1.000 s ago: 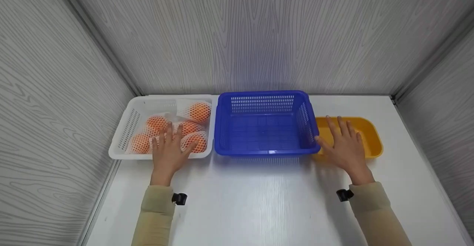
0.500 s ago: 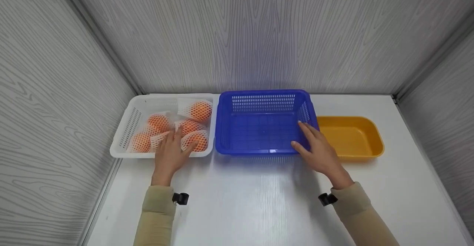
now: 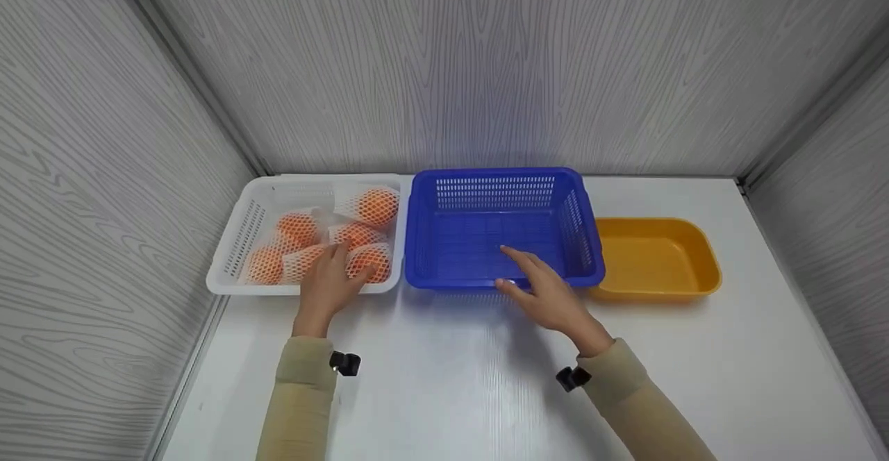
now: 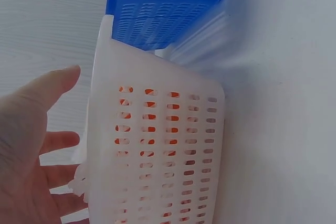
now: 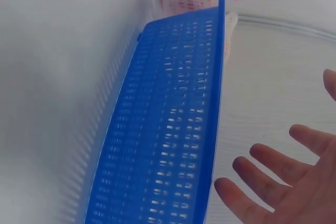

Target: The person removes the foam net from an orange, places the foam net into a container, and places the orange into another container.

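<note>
White perforated plastic forms the shallow rectangular basket [image 3: 251,235] at nine o'clock from the middle of the row on the glossy white worktop [image 3: 430,384]. Inside it lie six round orange fruits [image 3: 265,266] in white mesh sleeves [image 3: 347,200]: one at one o'clock, the others across the middle and along the near side. The stretchy-looking mesh probably cushions the skins, and the raised walls presumably stop anything round from rolling off.

Over that basket's near rim, at about five o'clock, hovers the left hand [image 3: 330,282], relaxed and grasping nothing, its fingers slightly bent beside the nearest fruits. Its thumb stands apart, seemingly leaving room for a round shape; whether any fingertip touches mesh, I cannot tell.

Just beside, at the row's centre, stands a deep blue rectangular plastic basket [image 3: 472,239], flat-floored, its walls pierced with fine slots under a thick lip. Such a close setting likely keeps both baskets within easy reach. Across its near rim, near six o'clock, hangs the right hand [image 3: 549,299], unclenched and holding nothing, fingers spread.

Between three and four o'clock sits a smooth yellow plastic tray [image 3: 656,260] with rounded corners, lower-walled and unpierced; the blue basket hides its left end.
</note>
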Motion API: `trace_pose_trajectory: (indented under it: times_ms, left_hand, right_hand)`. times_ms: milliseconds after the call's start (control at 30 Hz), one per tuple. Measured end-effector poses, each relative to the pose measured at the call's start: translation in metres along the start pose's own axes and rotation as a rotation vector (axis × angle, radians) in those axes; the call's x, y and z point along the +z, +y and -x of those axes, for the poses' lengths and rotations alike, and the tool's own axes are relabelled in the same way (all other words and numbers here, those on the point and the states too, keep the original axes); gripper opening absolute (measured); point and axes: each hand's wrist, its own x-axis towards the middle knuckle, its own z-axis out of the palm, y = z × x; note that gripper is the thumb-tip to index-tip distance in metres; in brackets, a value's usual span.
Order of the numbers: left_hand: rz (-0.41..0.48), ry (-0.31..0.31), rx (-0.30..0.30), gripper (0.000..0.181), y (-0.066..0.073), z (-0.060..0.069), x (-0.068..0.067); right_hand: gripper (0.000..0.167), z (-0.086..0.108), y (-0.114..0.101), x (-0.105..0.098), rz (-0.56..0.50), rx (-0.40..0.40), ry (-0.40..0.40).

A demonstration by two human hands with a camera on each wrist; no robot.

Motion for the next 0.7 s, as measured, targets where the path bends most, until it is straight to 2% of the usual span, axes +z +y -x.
trace_pose_trajectory:
  times_ms: [267,433,700]
  left_hand:
    - [-0.008,-0.026,0.013,0.074,0.001,-0.012,0.007]
    - [-0.018,-0.021,0.023,0.077,0.005,-0.017,0.010]
    - [-0.038,-0.075,0.007,0.081,0.009,-0.026,0.011]
  right_hand:
    - [0.064,-0.015,-0.014,0.018,-0.103,-0.089,-0.050]
    - [0.059,-0.024,-0.020,0.026,-0.125,-0.156,-0.059]
    - [0.057,-0.041,-0.033,0.040,-0.144,-0.187,-0.098]
